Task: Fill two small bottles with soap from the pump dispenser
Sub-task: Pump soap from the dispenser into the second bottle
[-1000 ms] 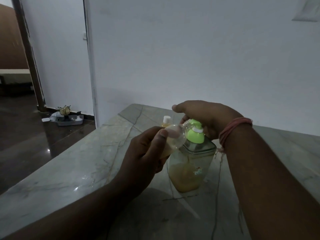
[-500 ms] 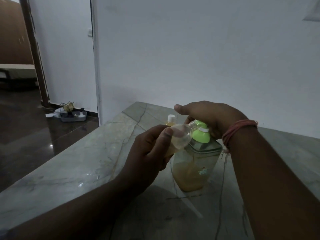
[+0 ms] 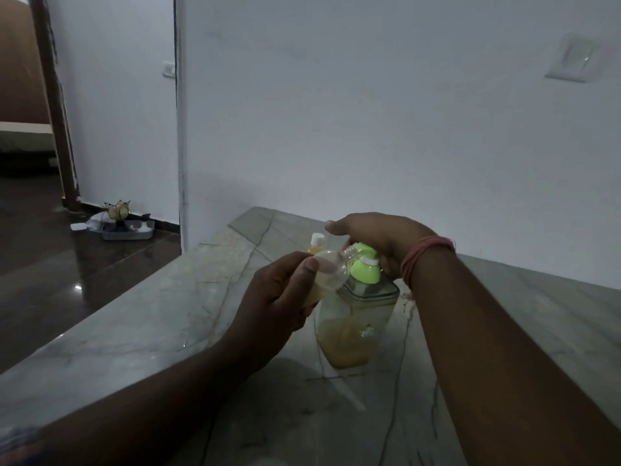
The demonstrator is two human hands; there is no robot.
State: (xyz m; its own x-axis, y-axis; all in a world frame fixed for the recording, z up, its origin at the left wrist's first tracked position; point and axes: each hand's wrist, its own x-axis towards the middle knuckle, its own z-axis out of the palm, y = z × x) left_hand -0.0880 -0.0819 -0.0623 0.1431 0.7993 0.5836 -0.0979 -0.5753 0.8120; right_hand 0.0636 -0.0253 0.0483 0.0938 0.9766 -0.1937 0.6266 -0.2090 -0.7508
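Observation:
A clear square pump dispenser (image 3: 354,327) with amber soap in its lower part stands on the marble counter (image 3: 141,324). Its green pump head (image 3: 366,267) lies under my right hand (image 3: 376,240), whose palm and fingers press down on it. My left hand (image 3: 279,294) grips a small clear bottle (image 3: 331,269), tilted with its open neck against the green spout. A little soap shows inside that bottle. A second small bottle (image 3: 316,244) with a white cap and amber contents stands on the counter just behind my left hand.
The counter's left edge drops to a dark glossy floor. A white wall rises right behind the counter. A grey tray (image 3: 127,230) with small items sits on the floor near a doorway at far left.
My hands, the small bottle and the dispenser keep the same arrangement. Only the camera has tilted a little, shifting everything slightly in view.

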